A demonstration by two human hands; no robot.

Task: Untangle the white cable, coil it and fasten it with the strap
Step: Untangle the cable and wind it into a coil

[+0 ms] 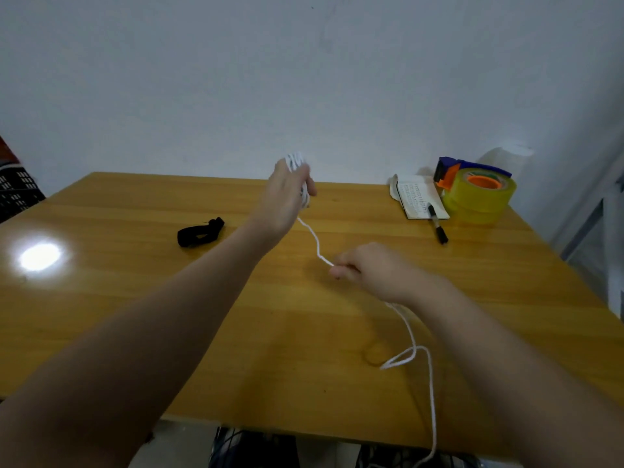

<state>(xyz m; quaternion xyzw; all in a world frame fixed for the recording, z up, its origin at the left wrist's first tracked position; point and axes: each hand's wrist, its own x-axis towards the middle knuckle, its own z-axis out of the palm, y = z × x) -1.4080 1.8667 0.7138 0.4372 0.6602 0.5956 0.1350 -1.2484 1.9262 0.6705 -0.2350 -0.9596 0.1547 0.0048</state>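
My left hand (285, 197) is raised above the middle of the wooden table (135, 298), with several turns of the white cable (315, 243) wound around its fingers. From there the cable slants down to my right hand (368, 268), which pinches it between thumb and fingers. Behind my right wrist the cable trails across the table, forms a small loop near the front, and drops over the front edge. The black strap (199, 233) lies flat on the table, left of my left hand and apart from both hands.
At the back right stand a roll of yellow tape (479, 197) in a blue and orange dispenser, a small notebook (420, 199) and a black marker (439, 229). A wall rises just behind the table. A bright glare spot sits at the left.
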